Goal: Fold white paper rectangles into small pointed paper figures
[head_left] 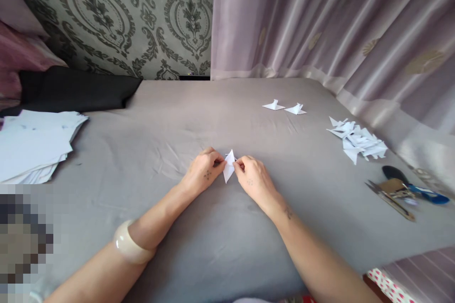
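A small folded piece of white paper (229,166), diamond-shaped, stands between my two hands over the middle of the grey cloth surface (199,260). My left hand (204,170) pinches its left edge between thumb and forefinger. On the opposite edge, my right hand (254,175) grips it the same way, fingers curled. The underside of the paper is hidden. Beyond my hands, toward the back right, sit two folded white paper figures, one on the left (274,104) and one on the right (296,109).
A heap of folded paper pieces (359,139) lies at right. Nearer are pointed scissors or a similar tool (391,201) and a blue-handled item (428,194). White sheets (35,142) are stacked at left beside black cloth (78,90). Curtains (320,19) hang behind. A pixelated patch covers the lower left.
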`<state>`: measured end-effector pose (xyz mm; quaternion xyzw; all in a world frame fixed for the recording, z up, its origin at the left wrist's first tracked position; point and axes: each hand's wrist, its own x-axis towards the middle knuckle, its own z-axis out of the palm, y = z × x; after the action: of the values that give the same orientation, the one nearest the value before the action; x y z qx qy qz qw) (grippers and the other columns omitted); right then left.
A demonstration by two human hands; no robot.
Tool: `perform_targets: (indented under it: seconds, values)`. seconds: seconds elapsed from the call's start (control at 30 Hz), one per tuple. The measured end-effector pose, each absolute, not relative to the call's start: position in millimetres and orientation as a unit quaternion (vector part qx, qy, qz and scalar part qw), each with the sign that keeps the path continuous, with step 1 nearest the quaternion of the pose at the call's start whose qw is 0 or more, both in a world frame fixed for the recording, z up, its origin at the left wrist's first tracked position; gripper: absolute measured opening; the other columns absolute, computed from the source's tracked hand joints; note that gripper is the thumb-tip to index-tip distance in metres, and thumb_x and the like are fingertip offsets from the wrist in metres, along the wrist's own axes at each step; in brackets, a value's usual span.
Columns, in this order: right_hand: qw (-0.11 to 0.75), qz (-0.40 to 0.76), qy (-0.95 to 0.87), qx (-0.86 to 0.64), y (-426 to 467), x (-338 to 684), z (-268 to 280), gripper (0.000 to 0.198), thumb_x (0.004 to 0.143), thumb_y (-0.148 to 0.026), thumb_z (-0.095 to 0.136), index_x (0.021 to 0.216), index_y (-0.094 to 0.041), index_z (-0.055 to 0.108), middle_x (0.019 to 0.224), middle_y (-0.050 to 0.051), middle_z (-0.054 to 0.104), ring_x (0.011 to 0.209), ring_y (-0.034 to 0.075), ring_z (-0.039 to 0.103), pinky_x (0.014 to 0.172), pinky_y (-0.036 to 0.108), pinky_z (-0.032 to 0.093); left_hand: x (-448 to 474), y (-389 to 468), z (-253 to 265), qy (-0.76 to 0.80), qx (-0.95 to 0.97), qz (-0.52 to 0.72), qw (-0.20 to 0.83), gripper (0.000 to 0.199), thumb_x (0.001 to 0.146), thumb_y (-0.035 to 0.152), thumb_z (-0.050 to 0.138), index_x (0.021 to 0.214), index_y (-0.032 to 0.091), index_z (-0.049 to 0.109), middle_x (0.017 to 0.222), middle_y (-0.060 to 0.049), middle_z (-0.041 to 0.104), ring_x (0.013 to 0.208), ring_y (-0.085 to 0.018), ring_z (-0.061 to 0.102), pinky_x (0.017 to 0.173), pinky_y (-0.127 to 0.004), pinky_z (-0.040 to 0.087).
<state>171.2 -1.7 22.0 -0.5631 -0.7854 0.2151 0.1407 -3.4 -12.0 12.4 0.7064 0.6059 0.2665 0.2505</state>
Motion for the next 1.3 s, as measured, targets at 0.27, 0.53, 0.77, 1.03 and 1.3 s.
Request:
perform_targets:
  seconds: [0.27,0.53,0.77,1.03,1.3]
  values:
    - [0.130,0.137,-0.805,-0.563,-13.3,165.5,26.5,0.015,0.095,-0.020,0.043,0.096,-0.019,0.058,0.095,0.007,0.064,0.074,0.017,0.062,0.061,0.027,0.038,-1.3,-17.0,12.2,0.589,0.759,0.225,0.163,0.011,0.093,0.025,0.047,0.092,0.021,0.057,0.090,-0.003,0.060,0.084,-0.018,0.058,0.067,-0.027,0.047]
    - [0.061,0.091,-0.859,-0.501,-25.3,169.8,33.6,0.035,0.095,-0.011,0.036,0.115,-0.026,0.059,0.113,0.005,0.062,0.086,0.017,0.062,0.059,0.027,0.037,5.9,-33.6,23.0,0.527,0.841,0.106,0.060,0.024,0.089,0.005,0.042,0.097,0.018,0.061,0.098,-0.008,0.062,0.093,-0.022,0.056,0.074,-0.031,0.049]
    - [-0.009,0.064,-0.864,-0.500,-34.5,166.2,47.6,0.039,0.094,-0.008,0.035,0.124,-0.018,0.057,0.116,0.012,0.060,0.094,0.022,0.060,0.067,0.031,0.046,15.1,-46.3,29.0,0.531,0.844,0.069,0.012,0.023,0.087,0.013,0.043,0.102,0.014,0.061,0.102,-0.013,0.060,0.091,-0.025,0.056,0.075,-0.037,0.051]
    - [-0.012,0.095,-0.853,-0.514,-32.2,171.0,51.2,0.040,0.094,-0.009,0.036,0.126,-0.020,0.057,0.122,0.011,0.058,0.100,0.020,0.061,0.072,0.028,0.047,14.8,-47.5,27.0,0.537,0.837,0.106,0.021,0.030,0.095,0.033,0.042,0.106,0.012,0.060,0.105,-0.012,0.060,0.095,-0.025,0.056,0.078,-0.038,0.053]
    - [0.025,0.101,-0.832,-0.544,-29.7,177.6,43.9,0.036,0.093,-0.008,0.033,0.102,-0.018,0.066,0.115,0.008,0.062,0.082,0.016,0.065,0.069,0.027,0.043,13.3,-41.5,26.4,0.567,0.812,0.128,0.044,0.022,0.089,0.034,0.054,0.093,0.016,0.067,0.099,-0.009,0.061,0.088,-0.023,0.058,0.075,-0.034,0.052]
